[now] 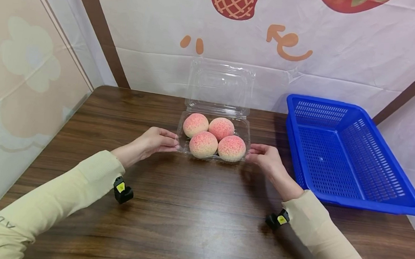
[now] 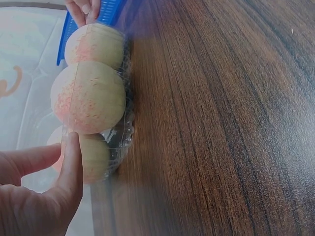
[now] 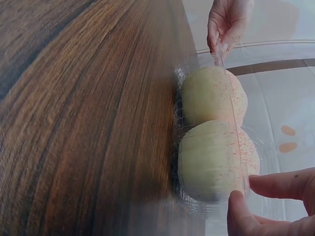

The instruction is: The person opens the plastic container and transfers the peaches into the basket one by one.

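A clear plastic clamshell box [image 1: 210,156] sits on the table with its lid [image 1: 220,83] raised toward the back wall. Several round pink-and-cream peaches [image 1: 203,144] lie inside it, grouped closely together. At the box's left side, my left hand [image 1: 153,143] pinches the rim between thumb and fingers. My right hand [image 1: 266,158] pinches the opposite side of the rim. The left wrist view shows the left hand's fingertips [image 2: 73,142] on the thin clear edge, near a peach [image 2: 88,96]. In the right wrist view the thumb and finger meet the rim beside another peach [image 3: 209,160].
To the right stands a blue perforated plastic basket [image 1: 327,163], with nothing seen in it. The dark wood table [image 1: 185,225] meets a white printed cloth [image 1: 153,72] at the back. A black wrist camera [image 1: 122,190] sits on the left sleeve.
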{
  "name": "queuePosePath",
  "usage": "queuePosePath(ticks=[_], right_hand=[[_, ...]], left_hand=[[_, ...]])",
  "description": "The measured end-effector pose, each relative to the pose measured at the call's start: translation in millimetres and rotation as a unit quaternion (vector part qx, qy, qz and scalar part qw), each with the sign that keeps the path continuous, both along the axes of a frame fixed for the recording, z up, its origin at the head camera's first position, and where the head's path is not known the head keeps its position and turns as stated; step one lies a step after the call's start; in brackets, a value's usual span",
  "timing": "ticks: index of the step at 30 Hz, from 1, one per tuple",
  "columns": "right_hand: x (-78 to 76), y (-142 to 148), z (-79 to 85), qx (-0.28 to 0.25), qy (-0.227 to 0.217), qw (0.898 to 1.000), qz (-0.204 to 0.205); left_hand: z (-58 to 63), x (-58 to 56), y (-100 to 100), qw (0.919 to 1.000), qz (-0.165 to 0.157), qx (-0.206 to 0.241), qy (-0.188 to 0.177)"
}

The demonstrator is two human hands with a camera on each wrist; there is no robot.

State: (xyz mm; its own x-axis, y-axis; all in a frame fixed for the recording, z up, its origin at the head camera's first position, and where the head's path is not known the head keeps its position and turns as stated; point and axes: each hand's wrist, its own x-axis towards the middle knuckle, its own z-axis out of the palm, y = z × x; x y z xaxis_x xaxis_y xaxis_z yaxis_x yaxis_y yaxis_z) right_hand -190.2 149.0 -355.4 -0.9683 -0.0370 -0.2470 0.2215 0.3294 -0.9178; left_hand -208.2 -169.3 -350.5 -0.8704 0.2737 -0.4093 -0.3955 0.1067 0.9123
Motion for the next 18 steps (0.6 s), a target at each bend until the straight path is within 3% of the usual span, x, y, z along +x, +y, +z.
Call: queuePosePath(ticks=[9, 18], right_hand=[[-2.1, -2.2, 1.1, 0.037, 0.027, 0.999, 0.016], [-1.2, -4.7, 4.8, 0.083, 0.049, 0.995, 0.005]], left_hand=[[-1.9, -1.2, 0.9, 1.0000, -0.002, -0.004, 0.002], [-0.8, 0.0, 1.2, 0.9999, -0.006, -0.009, 0.004]])
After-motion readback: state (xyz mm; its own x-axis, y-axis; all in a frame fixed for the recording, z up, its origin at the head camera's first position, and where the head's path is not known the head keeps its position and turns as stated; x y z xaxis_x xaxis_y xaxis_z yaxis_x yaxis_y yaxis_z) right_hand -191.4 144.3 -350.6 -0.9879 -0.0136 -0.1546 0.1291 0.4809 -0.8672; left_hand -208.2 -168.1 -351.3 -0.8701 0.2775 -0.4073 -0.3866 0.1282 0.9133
